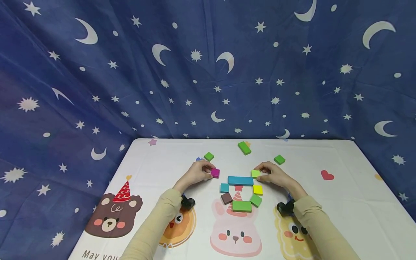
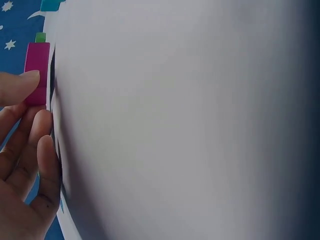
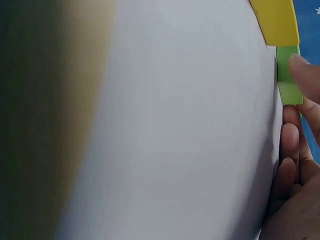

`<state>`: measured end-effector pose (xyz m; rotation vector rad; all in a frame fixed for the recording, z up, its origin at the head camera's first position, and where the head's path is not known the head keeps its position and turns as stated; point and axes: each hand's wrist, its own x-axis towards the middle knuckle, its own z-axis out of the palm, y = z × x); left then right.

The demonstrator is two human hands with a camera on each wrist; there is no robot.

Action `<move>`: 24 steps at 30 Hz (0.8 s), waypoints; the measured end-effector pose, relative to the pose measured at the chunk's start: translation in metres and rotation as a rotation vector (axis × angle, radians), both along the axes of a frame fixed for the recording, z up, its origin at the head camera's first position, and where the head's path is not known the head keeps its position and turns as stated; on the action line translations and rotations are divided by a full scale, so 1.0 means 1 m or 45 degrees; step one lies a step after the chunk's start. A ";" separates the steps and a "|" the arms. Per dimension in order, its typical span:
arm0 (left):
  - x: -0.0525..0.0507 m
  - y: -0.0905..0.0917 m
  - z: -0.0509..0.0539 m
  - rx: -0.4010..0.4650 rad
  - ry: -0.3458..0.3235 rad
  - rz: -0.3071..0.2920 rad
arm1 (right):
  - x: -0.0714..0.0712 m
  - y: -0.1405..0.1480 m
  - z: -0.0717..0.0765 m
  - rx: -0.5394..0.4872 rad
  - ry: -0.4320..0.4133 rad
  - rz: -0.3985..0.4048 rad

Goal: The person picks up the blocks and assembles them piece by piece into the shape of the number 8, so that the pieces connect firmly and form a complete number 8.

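Between thumb and fingers, my left hand pinches a magenta block, left of the block ring. The left wrist view shows the thumb pressed on that magenta block. My right hand pinches a light green block at the upper right of the ring; its thumb lies on the light green block in the right wrist view. The ring holds a long blue block, a small blue block, a yellow block, a brown block, a green block and a longer green block.
Beyond the hands lie a green block, a longer green block and another green block. The white tablecloth carries printed cartoon figures. A blue curtain with moons and stars hangs behind the table.
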<state>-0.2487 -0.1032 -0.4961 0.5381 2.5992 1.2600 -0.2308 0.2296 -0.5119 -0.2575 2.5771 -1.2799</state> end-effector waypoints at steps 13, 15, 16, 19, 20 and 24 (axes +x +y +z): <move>0.000 0.016 0.001 -0.023 0.020 -0.041 | 0.002 0.000 0.005 -0.012 -0.015 -0.006; 0.000 0.018 0.001 -0.030 0.023 -0.039 | 0.002 0.000 0.005 -0.012 -0.010 -0.003; 0.000 0.019 0.001 -0.033 0.025 -0.039 | 0.002 0.000 0.005 -0.013 -0.006 0.000; -0.001 0.023 0.001 -0.041 0.033 -0.045 | 0.002 0.000 0.004 -0.019 0.007 0.005; -0.001 0.024 0.000 -0.044 0.041 -0.052 | 0.002 0.000 0.004 -0.022 0.011 0.007; -0.001 0.028 0.001 -0.040 0.034 -0.064 | 0.003 0.001 0.004 -0.035 0.014 0.014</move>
